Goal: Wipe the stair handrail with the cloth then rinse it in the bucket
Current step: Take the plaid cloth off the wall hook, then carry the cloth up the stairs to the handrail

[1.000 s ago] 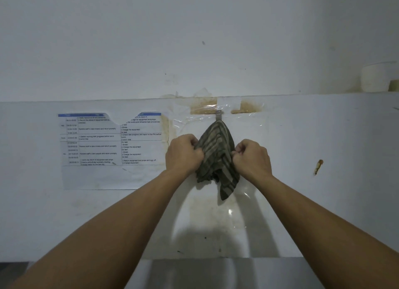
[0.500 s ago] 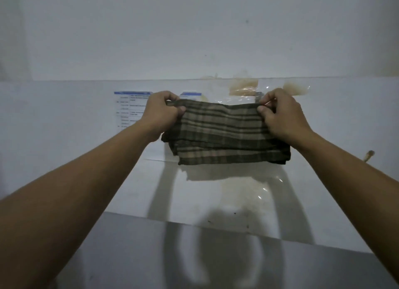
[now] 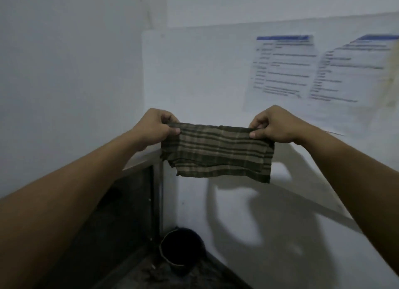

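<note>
A dark green and tan plaid cloth (image 3: 218, 152) hangs stretched flat between my two hands at chest height. My left hand (image 3: 154, 126) pinches its upper left corner and my right hand (image 3: 274, 124) pinches its upper right corner. Far below, in the floor corner, stands a dark bucket (image 3: 182, 248); its inside is too dark to read. A pale sloping ledge (image 3: 140, 161) runs under my left forearm toward the corner; I cannot tell whether it is the handrail.
A white panel (image 3: 194, 72) on the wall carries printed sheets (image 3: 285, 66) with blue headers at upper right. A dark opening with a metal frame (image 3: 155, 193) sits left of the bucket. The floor around the bucket looks dirty.
The cloth came off the wall hook and was spread out between both hands. My view has swung left and down, so the bucket and the corner now show.
</note>
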Tool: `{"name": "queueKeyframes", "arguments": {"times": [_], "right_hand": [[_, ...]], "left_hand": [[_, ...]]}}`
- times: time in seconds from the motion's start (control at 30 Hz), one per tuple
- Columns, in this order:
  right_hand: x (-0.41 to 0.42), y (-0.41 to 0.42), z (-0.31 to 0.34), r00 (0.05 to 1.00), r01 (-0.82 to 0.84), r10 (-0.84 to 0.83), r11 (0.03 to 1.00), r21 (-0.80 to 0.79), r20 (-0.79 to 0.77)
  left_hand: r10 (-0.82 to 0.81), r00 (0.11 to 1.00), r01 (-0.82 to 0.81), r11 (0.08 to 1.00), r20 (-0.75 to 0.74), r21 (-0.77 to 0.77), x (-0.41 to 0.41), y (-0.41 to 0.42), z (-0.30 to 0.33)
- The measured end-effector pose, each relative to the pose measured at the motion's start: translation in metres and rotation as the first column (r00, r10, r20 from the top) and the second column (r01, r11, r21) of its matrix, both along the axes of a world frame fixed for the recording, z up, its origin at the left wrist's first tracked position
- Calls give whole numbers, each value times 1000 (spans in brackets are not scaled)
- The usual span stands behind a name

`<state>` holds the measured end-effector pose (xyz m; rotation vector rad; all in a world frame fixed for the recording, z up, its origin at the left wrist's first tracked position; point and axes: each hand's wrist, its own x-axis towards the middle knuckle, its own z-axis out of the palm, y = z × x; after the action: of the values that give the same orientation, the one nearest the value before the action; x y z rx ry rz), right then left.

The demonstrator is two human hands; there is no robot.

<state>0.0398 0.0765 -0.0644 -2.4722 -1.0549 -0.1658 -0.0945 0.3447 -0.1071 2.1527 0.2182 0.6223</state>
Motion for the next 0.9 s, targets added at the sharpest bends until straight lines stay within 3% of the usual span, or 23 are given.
{"name": "queueKeyframes", "arguments": {"times": [0.27,0.47,0.7,0.9], "right_hand": [[-14,205,-71,937,-344,324,919,-192,-129],[-68,348,-114,788,-593,601,684,-425,-131],[-180,477,-154,440,-810,883,311,-497,-164],[-304,530,-174,129,-878,968,11,-479,-214]], "left_hand": [[338,927,-340,940,-163,16,-112,134,-80],[592,755,-605,795,-283,50,-213,188,-126],[816,423,-866,492,-393,90,-338,186,-160],[890,118,-980,177,-440,96,-439,141,-171]]}}
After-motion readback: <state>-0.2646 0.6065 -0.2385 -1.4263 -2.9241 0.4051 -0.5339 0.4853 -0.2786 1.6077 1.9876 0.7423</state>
